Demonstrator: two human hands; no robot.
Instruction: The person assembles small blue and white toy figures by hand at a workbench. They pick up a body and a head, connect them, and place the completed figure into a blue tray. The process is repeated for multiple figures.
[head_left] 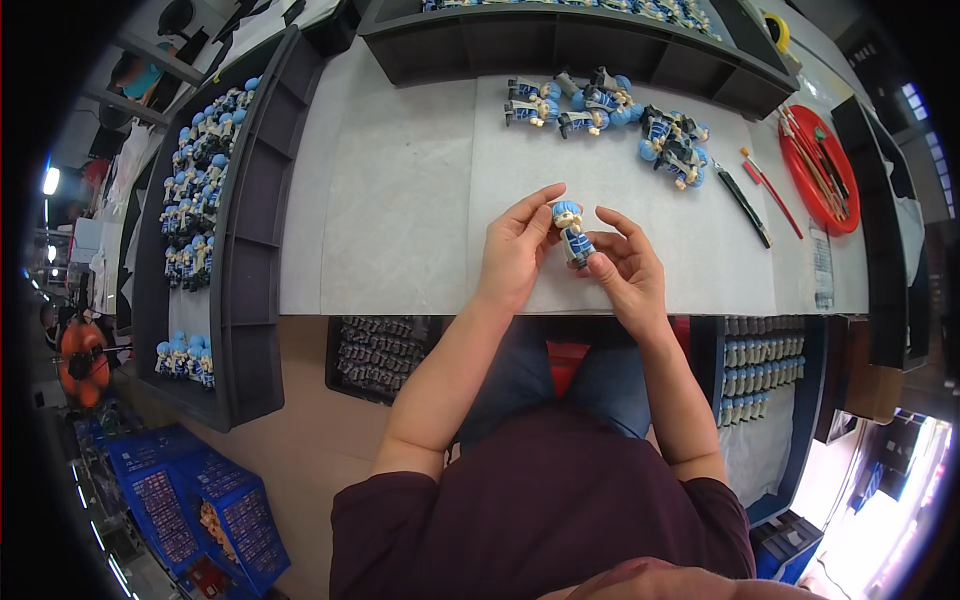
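Note:
Between my hands, over the front part of the white-covered table [400,200], is a small blue-haired figurine [573,238] in blue and white clothes, upright with a slight tilt. My right hand [632,280] grips it low down, thumb and fingers at its base. Thumb and forefinger of my left hand [512,258] close on the side of its head. Beyond them, several similar figurines lie in a loose group [585,105], with another cluster [672,145] just right of it.
Dark trays of figurines stand at the left [265,200] and far side [560,55]. To the right lie a black pen-like tool [742,205], a red-handled brush [775,195] and a red dish [845,215] of brushes. A lower tray [765,455] holds rows of figurines.

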